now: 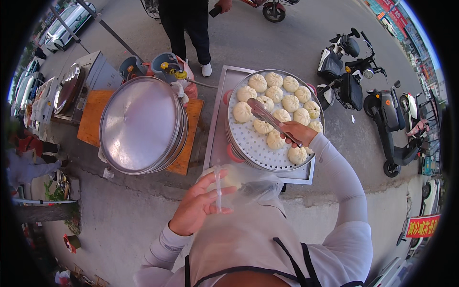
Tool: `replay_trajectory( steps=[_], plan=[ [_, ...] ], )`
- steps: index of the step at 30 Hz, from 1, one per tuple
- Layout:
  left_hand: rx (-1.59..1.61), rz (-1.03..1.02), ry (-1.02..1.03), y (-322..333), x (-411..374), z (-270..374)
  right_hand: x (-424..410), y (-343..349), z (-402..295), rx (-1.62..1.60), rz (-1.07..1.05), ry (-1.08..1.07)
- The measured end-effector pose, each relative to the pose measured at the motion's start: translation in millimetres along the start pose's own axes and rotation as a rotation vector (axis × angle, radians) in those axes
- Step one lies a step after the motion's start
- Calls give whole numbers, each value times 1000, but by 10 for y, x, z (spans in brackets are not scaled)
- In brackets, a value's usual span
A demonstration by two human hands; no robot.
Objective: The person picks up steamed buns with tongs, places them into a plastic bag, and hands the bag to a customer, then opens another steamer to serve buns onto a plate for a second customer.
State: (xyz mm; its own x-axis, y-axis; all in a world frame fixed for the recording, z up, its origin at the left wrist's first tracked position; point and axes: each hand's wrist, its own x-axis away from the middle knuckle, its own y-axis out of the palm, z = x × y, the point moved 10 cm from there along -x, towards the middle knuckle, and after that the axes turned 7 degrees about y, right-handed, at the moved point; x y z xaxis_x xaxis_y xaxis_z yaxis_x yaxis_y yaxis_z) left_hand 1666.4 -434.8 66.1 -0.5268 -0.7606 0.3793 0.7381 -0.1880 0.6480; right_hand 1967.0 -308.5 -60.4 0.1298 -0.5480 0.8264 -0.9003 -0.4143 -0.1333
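Note:
My right hand (299, 132) grips metal food tongs (268, 117) over a round perforated steamer tray (251, 150). Several pleated steamed buns (274, 79) sit on the tray, mostly on its far side. The tongs' tips overlap a bun near the left; I cannot tell whether they touch it. Below the tray, my left hand (193, 206) has its fingers spread through the handle loop of a clear plastic bag (260, 188). A pale round shape shows dimly through the bag's film.
A steamer stack with a domed metal lid (140, 123) stands left on a wooden board (186, 143). Behind it are gas cylinders (165, 68) with a hose. A person (184, 28) stands across the stall. Parked scooters (385, 118) line the right; a metal-framed table (215, 122) supports the tray.

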Motion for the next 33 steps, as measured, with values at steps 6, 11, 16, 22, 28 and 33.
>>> replay_trajectory(
  steps=[6, 11, 16, 22, 28, 33],
  plan=[
    [-38, -136, -102, -414, -10, 315, 34, 695, 486, -355, 81, 95],
    [-54, -158, -113, -652, -14, 481, -165, 989, 559, -499, 127, 101],
    [-65, -118, -111, -854, -77, 516, -482, 1029, 739, -554, 171, 63],
    [-48, -43, -51, -790, -137, 623, -641, 1028, 586, -581, 144, -9],
    [-67, 8, -16, -646, -257, 683, -842, 884, 274, -381, 164, -47],
    [-91, 40, 2, -576, -413, 686, -912, 660, 135, 135, 460, -418]
  ],
)
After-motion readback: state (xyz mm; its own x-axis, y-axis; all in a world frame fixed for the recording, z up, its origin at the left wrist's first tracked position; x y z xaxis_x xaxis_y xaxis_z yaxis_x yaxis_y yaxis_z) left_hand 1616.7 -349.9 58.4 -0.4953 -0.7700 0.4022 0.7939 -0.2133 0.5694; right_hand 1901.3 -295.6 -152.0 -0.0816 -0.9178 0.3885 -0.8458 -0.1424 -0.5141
